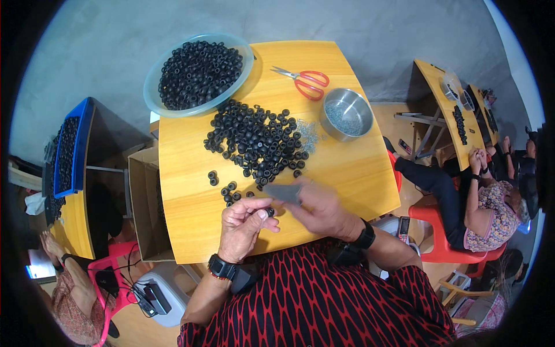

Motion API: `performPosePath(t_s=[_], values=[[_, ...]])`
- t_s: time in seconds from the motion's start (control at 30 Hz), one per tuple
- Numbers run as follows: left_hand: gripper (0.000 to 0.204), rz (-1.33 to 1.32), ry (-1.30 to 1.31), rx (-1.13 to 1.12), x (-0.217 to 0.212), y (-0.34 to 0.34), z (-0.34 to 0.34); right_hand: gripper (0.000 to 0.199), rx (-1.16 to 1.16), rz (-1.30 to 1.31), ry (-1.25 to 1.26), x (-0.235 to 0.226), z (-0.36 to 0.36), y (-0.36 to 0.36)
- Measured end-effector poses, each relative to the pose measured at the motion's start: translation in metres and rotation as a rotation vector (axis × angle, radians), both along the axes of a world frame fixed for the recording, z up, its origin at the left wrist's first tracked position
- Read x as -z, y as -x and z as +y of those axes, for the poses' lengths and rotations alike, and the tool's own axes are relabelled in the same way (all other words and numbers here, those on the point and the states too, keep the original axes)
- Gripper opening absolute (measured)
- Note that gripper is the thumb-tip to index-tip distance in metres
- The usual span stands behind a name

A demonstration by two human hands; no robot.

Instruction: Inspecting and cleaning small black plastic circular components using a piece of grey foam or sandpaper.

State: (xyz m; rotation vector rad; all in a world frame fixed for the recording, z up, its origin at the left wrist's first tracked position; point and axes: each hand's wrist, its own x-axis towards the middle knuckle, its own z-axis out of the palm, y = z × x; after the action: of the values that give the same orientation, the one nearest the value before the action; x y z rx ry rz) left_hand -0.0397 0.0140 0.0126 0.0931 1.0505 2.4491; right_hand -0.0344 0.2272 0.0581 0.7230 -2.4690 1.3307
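My left hand (244, 226) pinches a small black rubber ring (270, 211) between thumb and fingers near the front of the wooden table (358, 168). My right hand (317, 207) is beside it, fingers closed around a dark grey flat piece (283, 192) that points toward the ring. A loose heap of black rubber rings (257, 139) lies in the middle of the table. A few stray rings (230, 194) sit just beyond my left hand. Small grey metal bits (308, 134) are scattered at the heap's right edge.
A pale blue basin (151, 95) full of black rings overhangs the table's far left corner. A steel bowl (347, 114) of small metal parts and red-handled scissors (306, 81) are at the far right. A cardboard box (141, 208) stands left of the table. Seated people work at both sides.
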Motion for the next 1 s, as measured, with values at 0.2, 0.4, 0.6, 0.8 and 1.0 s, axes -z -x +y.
performPosePath(t_s=[0.2, 0.4, 0.6, 0.8, 1.0], values=[[0.008, 0.116, 0.243, 0.105, 0.002, -0.004, -0.021, 0.015, 0.325, -0.344, 0.266, 0.017, 0.01, 0.009], [0.01, 0.088, 0.192, 0.071, 0.005, -0.009, -0.026, 0.02, 0.167, -0.109, -0.088, 0.026, -0.009, 0.013], [0.011, 0.093, 0.153, 0.035, 0.003, -0.008, -0.023, 0.02, 0.089, -0.025, -0.152, 0.038, -0.02, 0.02], [0.011, 0.059, 0.175, 0.006, 0.006, -0.007, -0.021, 0.025, 0.087, -0.053, 0.022, 0.029, -0.02, 0.014], [0.015, 0.072, 0.199, -0.028, -0.008, 0.001, -0.001, 0.037, 0.044, 0.065, -0.051, -0.006, -0.024, 0.006]])
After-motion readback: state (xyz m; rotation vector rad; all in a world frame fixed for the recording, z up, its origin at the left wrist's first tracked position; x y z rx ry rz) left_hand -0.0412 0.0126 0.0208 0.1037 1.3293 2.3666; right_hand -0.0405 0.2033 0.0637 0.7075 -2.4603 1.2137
